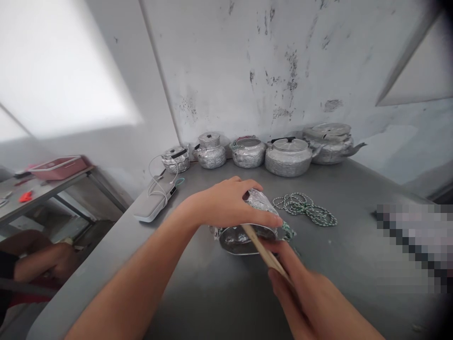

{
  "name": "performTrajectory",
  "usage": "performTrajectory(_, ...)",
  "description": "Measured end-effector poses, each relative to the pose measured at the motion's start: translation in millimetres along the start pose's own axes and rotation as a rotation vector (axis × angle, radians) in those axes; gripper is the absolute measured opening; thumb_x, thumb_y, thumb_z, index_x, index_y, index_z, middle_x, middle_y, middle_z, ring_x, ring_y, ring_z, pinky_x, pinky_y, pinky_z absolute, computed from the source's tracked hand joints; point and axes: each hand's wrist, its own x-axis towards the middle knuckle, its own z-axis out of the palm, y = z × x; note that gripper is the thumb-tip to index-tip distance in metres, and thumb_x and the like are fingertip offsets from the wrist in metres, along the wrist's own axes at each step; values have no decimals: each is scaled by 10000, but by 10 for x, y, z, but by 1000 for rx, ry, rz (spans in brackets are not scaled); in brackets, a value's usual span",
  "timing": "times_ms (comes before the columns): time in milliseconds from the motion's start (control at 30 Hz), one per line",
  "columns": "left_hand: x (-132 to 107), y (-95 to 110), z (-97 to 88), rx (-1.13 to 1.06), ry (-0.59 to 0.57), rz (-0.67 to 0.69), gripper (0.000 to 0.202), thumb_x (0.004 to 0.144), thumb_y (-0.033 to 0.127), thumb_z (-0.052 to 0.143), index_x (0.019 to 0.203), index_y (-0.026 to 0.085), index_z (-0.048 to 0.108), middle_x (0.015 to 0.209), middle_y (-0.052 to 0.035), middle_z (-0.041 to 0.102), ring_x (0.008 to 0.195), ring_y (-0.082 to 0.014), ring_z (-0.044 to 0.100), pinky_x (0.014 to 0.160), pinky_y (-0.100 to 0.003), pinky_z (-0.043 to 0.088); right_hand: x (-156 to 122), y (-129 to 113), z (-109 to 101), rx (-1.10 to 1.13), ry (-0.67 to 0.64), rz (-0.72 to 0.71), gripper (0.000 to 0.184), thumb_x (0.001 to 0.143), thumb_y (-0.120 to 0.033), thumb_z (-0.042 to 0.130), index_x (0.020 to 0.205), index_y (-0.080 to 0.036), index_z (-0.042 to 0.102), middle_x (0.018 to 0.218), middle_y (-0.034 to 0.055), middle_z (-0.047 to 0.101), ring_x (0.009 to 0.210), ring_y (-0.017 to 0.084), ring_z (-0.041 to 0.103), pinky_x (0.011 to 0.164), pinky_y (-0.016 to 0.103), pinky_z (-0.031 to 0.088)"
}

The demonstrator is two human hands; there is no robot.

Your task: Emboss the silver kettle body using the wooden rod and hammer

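My left hand [226, 203] lies curled over a small aluminium kettle [244, 236] tipped on its side on the grey metal table [354, 189], gripping its body. My right hand [300, 288] is closed round a thin wooden stick [262, 250] whose far end reaches into the kettle's open mouth. A green-and-white cord [306, 208] lies coiled just right of the kettle, and a bit of it shows at the kettle's right side.
Several aluminium kettles [288, 156] stand in a row against the stained wall. A white power bank with a cable [154, 200] lies at the table's left edge. A side table with a pink tray [58, 166] stands at left; another person's arm [42, 264] shows below it.
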Motion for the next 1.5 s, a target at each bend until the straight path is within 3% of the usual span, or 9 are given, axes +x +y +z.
performTrajectory(133, -10, 11, -5, 12, -10, -7, 780, 772, 772, 579, 1442, 379, 504, 1355, -30, 564, 1135, -295, 579, 900, -348, 471, 0, -72, -43, 8, 0, 16, 468, 1055, -320, 367, 1520, -323, 419, 965, 29, 814, 844, 242, 794, 718, 295, 628)
performTrajectory(333, -11, 12, -4, 26, -14, -2, 807, 775, 772, 562, 1466, 364, 481, 1394, -35, 547, 1191, -312, 555, 913, -350, 463, 2, -108, -64, 19, -4, 24, 476, 1047, -324, 371, 1522, -303, 401, 960, 49, 813, 832, 264, 795, 668, 313, 635)
performTrajectory(433, -8, 12, -7, 20, -16, -2, 799, 776, 776, 562, 1459, 366, 487, 1389, -33, 547, 1177, -301, 565, 905, -339, 467, 11, -104, -61, 27, 1, 18, 481, 1052, -315, 360, 1531, -289, 379, 1063, 74, 803, 934, 266, 784, 782, 329, 633)
performTrajectory(567, -5, 11, -8, 21, -20, 0, 802, 770, 789, 572, 1452, 376, 492, 1367, -27, 557, 1165, -296, 568, 911, -340, 464, 11, -94, -58, 30, -7, 20, 460, 1049, -327, 365, 1505, -288, 408, 1036, 66, 812, 900, 265, 791, 708, 302, 639)
performTrajectory(700, -13, 8, -11, 7, -20, 2, 805, 769, 801, 578, 1451, 381, 495, 1353, -28, 558, 1147, -290, 571, 903, -343, 465, 1, -101, -63, 30, -2, 19, 441, 1064, -323, 330, 1497, -294, 405, 1104, 67, 798, 971, 254, 779, 790, 306, 631)
performTrajectory(1100, -2, 20, -7, 12, -21, 3, 829, 764, 822, 560, 1459, 376, 490, 1366, -38, 550, 1185, -304, 561, 949, -355, 452, -8, -55, -44, 20, -7, 17, 445, 1048, -317, 371, 1489, -283, 425, 1044, 72, 810, 940, 279, 786, 755, 332, 643)
performTrajectory(1367, -12, 12, -3, 15, -16, -11, 748, 796, 727, 568, 1457, 387, 489, 1381, -29, 552, 1176, -304, 567, 918, -345, 463, -7, -80, -46, 10, -9, 13, 469, 1046, -326, 373, 1513, -293, 395, 1075, 66, 809, 955, 276, 785, 735, 315, 647)
performTrajectory(1500, -11, 12, 2, 6, -11, -1, 748, 796, 732, 570, 1452, 380, 496, 1387, -35, 552, 1180, -311, 562, 896, -344, 473, 10, -89, -58, -5, -4, 11, 481, 1061, -308, 336, 1541, -287, 361, 1007, 58, 817, 902, 262, 794, 658, 291, 643)
